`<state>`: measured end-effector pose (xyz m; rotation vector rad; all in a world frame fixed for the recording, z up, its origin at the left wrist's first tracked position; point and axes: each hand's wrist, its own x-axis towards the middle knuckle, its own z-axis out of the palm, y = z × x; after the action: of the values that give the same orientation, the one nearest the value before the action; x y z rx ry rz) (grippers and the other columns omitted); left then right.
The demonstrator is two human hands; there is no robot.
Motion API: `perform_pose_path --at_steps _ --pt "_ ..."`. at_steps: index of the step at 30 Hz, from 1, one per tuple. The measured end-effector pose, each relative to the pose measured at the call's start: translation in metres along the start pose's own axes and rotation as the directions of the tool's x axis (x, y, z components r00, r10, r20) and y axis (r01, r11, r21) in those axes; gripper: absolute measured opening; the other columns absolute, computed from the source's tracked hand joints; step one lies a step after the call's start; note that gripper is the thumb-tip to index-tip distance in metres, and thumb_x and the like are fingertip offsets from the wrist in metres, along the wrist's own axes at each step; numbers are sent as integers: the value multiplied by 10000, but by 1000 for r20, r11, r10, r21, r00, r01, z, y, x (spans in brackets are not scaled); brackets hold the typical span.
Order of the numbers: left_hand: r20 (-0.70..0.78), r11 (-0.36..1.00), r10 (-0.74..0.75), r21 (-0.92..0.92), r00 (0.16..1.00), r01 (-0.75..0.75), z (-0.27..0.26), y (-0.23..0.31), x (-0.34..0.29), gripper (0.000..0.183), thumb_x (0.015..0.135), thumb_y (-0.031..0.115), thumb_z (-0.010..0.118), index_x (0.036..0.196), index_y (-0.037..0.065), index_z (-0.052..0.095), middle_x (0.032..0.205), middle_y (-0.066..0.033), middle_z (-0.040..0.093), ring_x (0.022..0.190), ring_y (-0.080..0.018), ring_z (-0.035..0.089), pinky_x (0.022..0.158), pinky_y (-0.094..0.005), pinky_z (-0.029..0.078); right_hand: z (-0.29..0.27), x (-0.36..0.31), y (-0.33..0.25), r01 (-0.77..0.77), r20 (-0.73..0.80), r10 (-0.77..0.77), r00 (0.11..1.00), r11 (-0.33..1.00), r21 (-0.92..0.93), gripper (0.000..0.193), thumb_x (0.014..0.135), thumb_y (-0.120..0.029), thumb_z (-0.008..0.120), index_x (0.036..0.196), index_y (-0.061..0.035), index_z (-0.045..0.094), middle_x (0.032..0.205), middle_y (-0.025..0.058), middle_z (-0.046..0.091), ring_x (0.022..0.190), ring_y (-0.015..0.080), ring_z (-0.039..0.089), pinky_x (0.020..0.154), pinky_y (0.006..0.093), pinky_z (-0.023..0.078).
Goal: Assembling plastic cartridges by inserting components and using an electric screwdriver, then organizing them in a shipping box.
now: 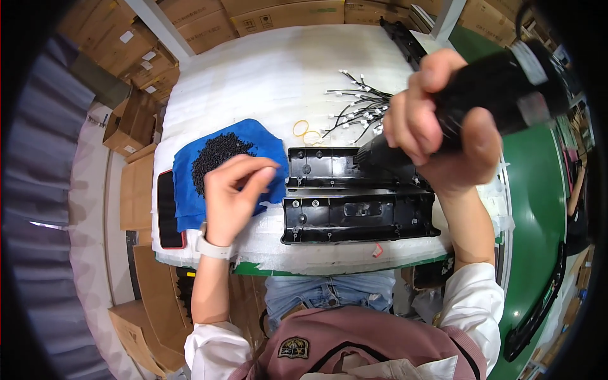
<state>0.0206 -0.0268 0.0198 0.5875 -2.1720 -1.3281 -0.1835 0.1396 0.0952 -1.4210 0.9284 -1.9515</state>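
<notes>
My right hand [443,136] is wrapped round a black power screwdriver [500,95], raised over the table's right side. Its narrower end points left and down at a black plastic housing part [320,168]. Whether the tip touches that part I cannot tell. A second black housing part [354,218] lies open side up just nearer to me. My left hand [231,193] hovers by a heap of small black screws [218,152] on a blue cloth [269,139]. Its thumb and forefinger are pinched together; anything between them is too small to make out.
Thin black cables [358,104] with white connectors lie beyond the housings, beside yellow rubber bands [301,128]. A dark phone [170,212] rests at the table's left edge. Another long black part [402,41] lies at the far right. Cardboard boxes [291,18] stand behind the table.
</notes>
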Motion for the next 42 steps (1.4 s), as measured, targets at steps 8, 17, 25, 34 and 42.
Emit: perform_pose_path --at_steps 8,17,25,34,42 --pt "260 950 -53 -285 964 130 39 36 1 92 793 -23 654 881 -42 672 783 -50 635 626 -67 591 566 -180 471 5 -6 -26 46 79 -66 995 973 228 551 806 -527 639 1107 -120 421 647 -59 477 527 78 480 640 259 426" --pt "409 687 -127 -621 904 377 54 31 4 137 850 18 626 970 -46 643 836 -131 667 643 -136 626 587 -234 514 9 -1 -41 100 85 -118 989 976 195 545 760 -517 698 1053 -137 439 618 -66 501 521 82 522 639 272 453" --pt "420 614 -110 -684 901 394 58 23 4 135 855 43 630 958 -43 644 799 -134 663 607 -143 619 564 -240 514 7 0 -39 102 125 -134 983 968 230 529 775 -496 691 1065 -132 440 627 -64 507 522 82 524 635 270 453" --pt "464 684 -59 -626 884 375 54 18 5 101 818 -15 646 909 -58 659 797 -133 666 629 -133 623 590 -241 524 8 4 -30 74 183 -130 975 956 284 510 792 -474 682 1077 -126 441 637 -62 514 523 82 528 630 267 453" --pt "470 751 -66 -557 880 354 52 19 5 86 800 -27 655 876 -65 670 769 -112 667 624 -111 608 579 -220 506 -3 -7 -22 29 165 -80 983 956 292 494 791 -473 684 1048 -130 439 628 -69 517 511 73 522 614 264 459"
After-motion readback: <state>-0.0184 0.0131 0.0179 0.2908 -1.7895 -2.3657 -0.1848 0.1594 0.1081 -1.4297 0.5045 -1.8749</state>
